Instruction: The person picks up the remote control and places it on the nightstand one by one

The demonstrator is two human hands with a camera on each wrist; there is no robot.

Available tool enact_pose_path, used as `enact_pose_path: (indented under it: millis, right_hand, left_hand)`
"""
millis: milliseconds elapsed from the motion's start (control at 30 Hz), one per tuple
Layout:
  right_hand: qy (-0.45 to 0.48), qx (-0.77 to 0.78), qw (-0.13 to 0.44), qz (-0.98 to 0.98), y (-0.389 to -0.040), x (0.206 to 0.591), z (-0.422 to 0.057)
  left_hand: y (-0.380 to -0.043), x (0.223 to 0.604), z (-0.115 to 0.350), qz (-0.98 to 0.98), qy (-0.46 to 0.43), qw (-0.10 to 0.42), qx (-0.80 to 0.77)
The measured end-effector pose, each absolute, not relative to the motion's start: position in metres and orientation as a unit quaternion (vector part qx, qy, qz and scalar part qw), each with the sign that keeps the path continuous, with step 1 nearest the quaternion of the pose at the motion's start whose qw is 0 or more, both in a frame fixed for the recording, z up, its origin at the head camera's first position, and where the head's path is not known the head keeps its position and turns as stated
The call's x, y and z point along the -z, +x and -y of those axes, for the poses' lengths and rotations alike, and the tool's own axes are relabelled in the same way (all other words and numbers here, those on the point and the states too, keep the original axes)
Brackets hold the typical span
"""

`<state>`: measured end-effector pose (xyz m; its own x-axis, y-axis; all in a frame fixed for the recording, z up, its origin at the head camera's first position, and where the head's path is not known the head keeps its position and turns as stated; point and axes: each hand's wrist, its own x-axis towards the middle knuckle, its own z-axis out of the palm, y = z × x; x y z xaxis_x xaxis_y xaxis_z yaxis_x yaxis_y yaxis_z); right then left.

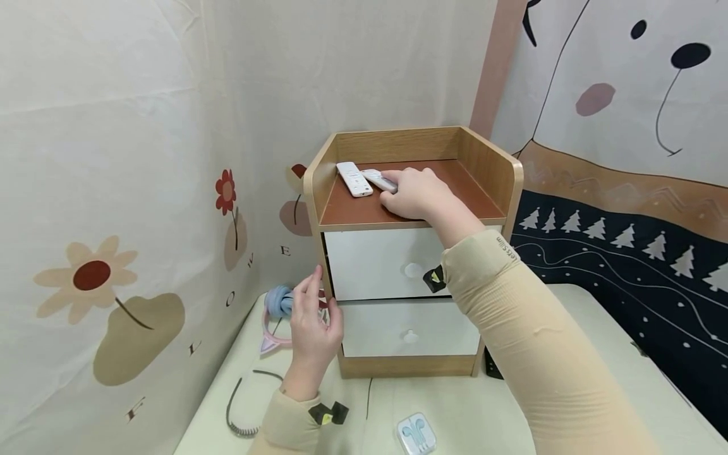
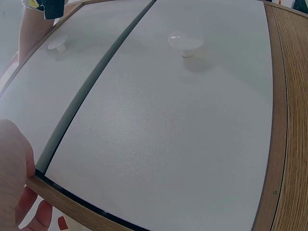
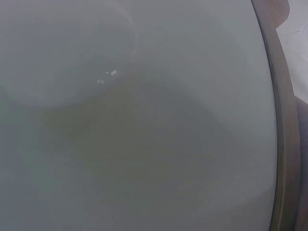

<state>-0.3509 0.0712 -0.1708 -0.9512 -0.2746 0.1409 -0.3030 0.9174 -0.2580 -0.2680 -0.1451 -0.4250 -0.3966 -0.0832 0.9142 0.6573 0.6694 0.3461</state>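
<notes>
Head view: one remote (image 1: 378, 179) is pinched by the right hand (image 1: 419, 194), a second remote (image 1: 354, 179) left of that grip; cabinet (image 1: 406, 366) touched by straight-fingered left hand (image 1: 315, 335).

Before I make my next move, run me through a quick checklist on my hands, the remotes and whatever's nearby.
1. Right hand on the right remote control: ok; thumb and fingers are at its near end.
2. Firmness of that grip: cannot tell; the right wrist view doesn't show it.
3. Left remote control well apart from the other: not ok; their edges appear to meet.
4. Left hand at the two-drawer cabinet: ok; it touches the left side edge.
5. Earphone case away from both hands: ok; it lies in front of the cabinet.
</notes>
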Motion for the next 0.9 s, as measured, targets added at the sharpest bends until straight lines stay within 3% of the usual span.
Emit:
enact_pose_path:
  millis: [467,900]
  right_hand:
    - [0.165,-0.162,0.081,0.970,-0.348,0.174,-0.073]
    - [0.179,-0.169,0.159,0.956,-0.336,0.179,-0.080]
  left_hand:
    - [-0.270,0.427,0.146,0.743,-0.200,0.536,0.348]
    - [-0.269,0.432,0.144,0.750,-0.193,0.526,0.351]
